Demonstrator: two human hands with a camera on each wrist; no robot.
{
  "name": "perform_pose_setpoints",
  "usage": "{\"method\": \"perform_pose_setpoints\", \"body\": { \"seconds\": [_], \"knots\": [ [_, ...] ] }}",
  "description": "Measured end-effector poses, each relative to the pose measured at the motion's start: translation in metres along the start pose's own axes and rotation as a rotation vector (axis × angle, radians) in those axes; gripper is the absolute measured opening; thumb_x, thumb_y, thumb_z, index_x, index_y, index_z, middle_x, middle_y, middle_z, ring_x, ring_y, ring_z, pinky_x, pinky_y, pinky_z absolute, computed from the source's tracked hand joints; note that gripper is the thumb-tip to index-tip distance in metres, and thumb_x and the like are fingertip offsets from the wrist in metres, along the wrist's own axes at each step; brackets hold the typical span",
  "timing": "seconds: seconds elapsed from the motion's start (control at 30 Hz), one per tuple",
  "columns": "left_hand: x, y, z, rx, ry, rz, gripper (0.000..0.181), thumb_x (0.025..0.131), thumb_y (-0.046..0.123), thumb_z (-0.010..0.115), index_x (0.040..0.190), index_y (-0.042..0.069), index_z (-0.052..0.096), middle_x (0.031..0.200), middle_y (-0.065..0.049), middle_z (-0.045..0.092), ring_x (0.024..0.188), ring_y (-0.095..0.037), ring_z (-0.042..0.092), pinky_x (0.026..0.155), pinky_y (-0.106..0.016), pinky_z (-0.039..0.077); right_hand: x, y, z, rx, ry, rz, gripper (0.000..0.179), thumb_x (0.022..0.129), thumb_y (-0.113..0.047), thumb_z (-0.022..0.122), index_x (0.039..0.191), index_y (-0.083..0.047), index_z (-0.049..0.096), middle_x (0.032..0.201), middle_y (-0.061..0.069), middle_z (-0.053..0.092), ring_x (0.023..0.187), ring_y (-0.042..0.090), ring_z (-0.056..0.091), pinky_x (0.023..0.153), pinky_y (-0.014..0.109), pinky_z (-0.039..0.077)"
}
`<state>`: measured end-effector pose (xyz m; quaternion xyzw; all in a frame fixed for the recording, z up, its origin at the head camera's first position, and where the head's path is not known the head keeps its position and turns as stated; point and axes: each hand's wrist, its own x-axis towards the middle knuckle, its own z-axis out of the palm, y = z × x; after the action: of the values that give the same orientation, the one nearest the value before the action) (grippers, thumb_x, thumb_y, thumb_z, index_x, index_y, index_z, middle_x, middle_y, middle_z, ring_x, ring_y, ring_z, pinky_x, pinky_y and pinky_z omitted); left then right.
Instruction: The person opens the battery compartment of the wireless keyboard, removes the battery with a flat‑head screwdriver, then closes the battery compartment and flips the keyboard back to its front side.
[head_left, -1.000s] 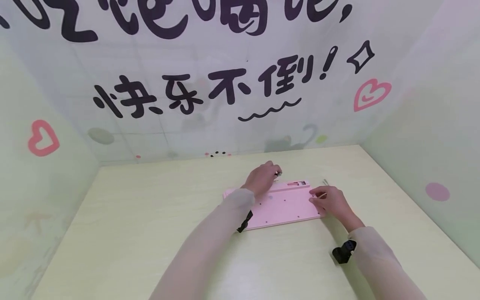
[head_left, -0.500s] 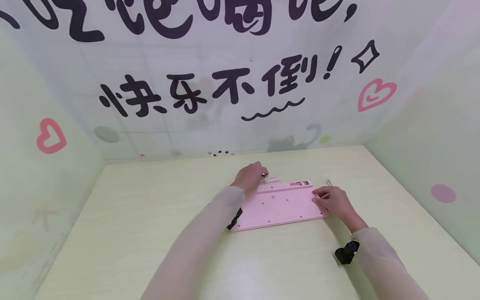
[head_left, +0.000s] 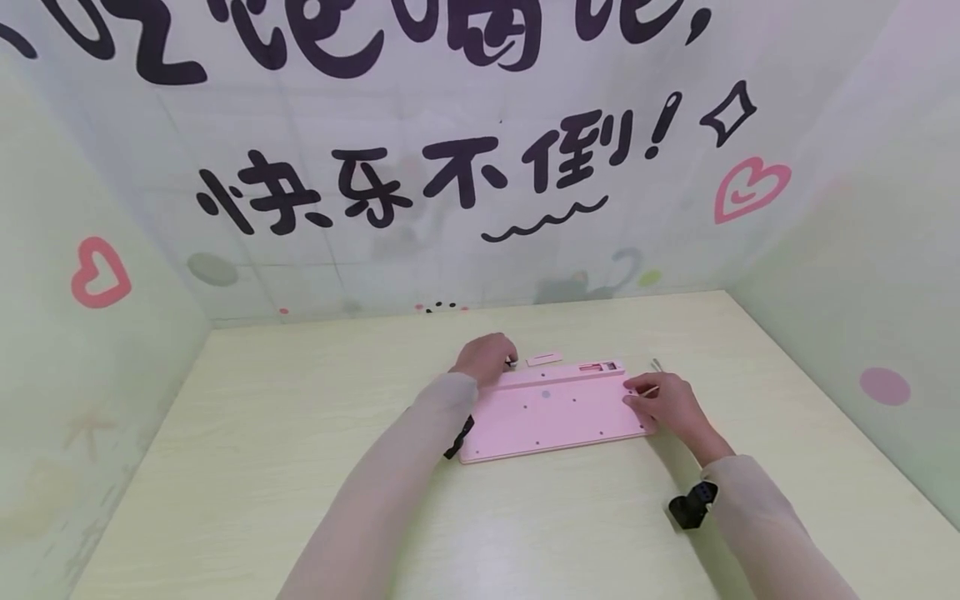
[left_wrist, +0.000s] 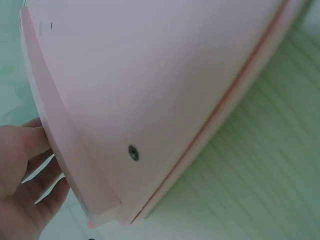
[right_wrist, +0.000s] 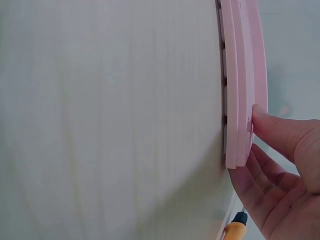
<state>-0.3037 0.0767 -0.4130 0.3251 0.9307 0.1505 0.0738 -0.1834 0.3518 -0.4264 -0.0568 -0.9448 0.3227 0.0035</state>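
The left hand (head_left: 483,360) has drawn back with fingers loosely curled at the far left corner of the pink keyboard (head_left: 558,412), which lies face-down mid-bench, looks light, stiff and smooth, best gripped by its edges, while the right hand (head_left: 667,402) pinches its right end and a screwdriver (right_wrist: 234,231).

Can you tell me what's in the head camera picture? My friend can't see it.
A pink keyboard lies face down on a pale wooden table. The right hand rests on its right end, holding a small orange-handled tool; the left hand is at its far left corner, near a small pink cover.
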Motion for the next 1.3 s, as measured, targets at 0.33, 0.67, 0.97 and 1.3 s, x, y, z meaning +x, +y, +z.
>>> {"method": "perform_pose_setpoints", "body": {
  "seconds": [0.33,0.67,0.97,1.3],
  "knots": [
    [0.0049,-0.0057,0.0064,-0.082,-0.012,-0.039,0.024,0.088,0.001,0.058,0.102,0.016,0.07,0.108,0.003,0.064,0.102,-0.013,0.056,0.089,-0.03,0.044,0.0001,0.001,-0.0003,-0.001,0.001,-0.002,0.028,0.082,-0.009,0.068,0.107,0.003,0.065,0.098,0.017,0.063,0.081,0.025,0.056,0.062,0.028,0.048],
    [0.0054,-0.0064,0.0069,-0.084,-0.024,-0.055,0.021,0.088,0.005,0.06,0.102,0.016,0.07,0.105,0.003,0.064,0.1,-0.013,0.057,0.089,-0.03,0.044,0.0005,0.0025,-0.0001,-0.002,0.0,-0.006,0.028,0.083,-0.01,0.068,0.108,0.002,0.065,0.098,0.016,0.063,0.082,0.025,0.056,0.066,0.029,0.049],
    [0.0041,-0.0097,0.0055,-0.094,-0.024,-0.024,0.019,0.088,0.008,0.06,0.103,0.015,0.07,0.103,0.002,0.065,0.099,-0.014,0.057,0.087,-0.03,0.045,0.001,0.0009,-0.0001,0.0,-0.005,-0.006,0.028,0.082,-0.01,0.068,0.108,0.002,0.065,0.097,0.015,0.062,0.082,0.025,0.056,0.066,0.029,0.048],
    [-0.0027,-0.0101,-0.0026,-0.104,-0.007,-0.003,0.018,0.092,0.014,0.056,0.104,0.014,0.069,0.102,0.003,0.064,0.096,-0.012,0.057,0.086,-0.029,0.045,0.0041,-0.0045,-0.0096,-0.02,-0.069,-0.015,0.027,0.083,-0.009,0.067,0.106,0.002,0.065,0.094,0.015,0.059,0.081,0.026,0.054,0.061,0.029,0.047]
  ]
}}
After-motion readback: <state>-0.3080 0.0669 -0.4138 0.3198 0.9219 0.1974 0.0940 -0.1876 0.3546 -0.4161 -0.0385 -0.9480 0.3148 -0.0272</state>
